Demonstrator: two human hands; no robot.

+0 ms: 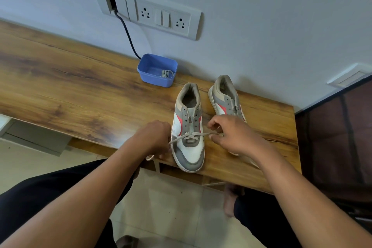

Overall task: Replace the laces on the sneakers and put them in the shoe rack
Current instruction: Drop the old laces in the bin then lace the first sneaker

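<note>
lacing the near sneaker at the desk edge

the near sneaker [189, 143], white and grey with red side panels, stands on the wooden desk [80, 90] with its toe at the front edge. a beige lace [193, 134] crosses its lowest eyelets and runs out to both sides. the left hand [155, 137] pinches the left run of the lace just beside the shoe; its free end hangs over the desk edge. the right hand [233, 135] pinches the right run between thumb and fingertips. the second sneaker [225, 96] stands just behind the right hand, partly hidden by it. a blue plastic tub [157, 70] near the wall holds a coiled grey lace [166, 74]. a black cable [128, 36] runs from the wall socket panel [163, 16] down behind the tub.
</note>
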